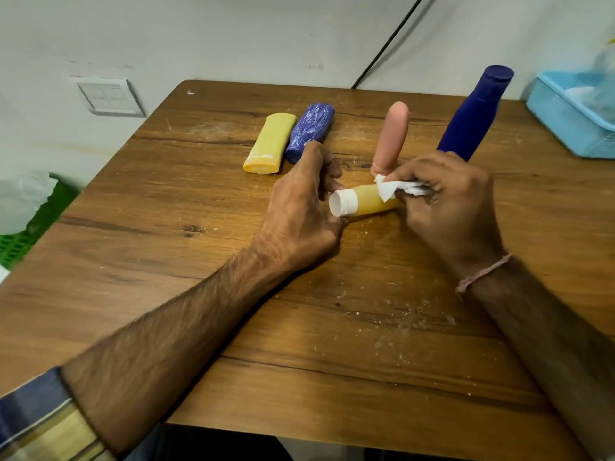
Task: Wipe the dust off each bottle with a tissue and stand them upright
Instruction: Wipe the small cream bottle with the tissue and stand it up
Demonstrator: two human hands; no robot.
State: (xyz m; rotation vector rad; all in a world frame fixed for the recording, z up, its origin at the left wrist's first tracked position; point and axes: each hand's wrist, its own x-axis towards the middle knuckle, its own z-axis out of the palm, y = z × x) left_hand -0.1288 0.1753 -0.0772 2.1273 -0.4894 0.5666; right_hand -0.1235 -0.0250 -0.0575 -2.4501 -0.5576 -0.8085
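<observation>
My left hand [304, 207] grips the white-capped end of a small yellow-orange bottle [369, 203], held sideways just above the wooden table [233, 261]. My right hand [452, 201] pinches a crumpled white tissue [397, 189] against the bottle's body and covers its far end. Behind them a pink bottle [392, 134] and a tall dark blue bottle [472, 114] stand upright. A flat yellow bottle [269, 143] and a dusty purple-blue bottle [311, 129] lie on their sides at the back.
A light blue plastic basket [572, 118] sits at the table's back right. A green crate [23, 234] with white plastic stands off the left edge. White dust specks cover the table near the front right. A black cable [386, 44] runs down the wall.
</observation>
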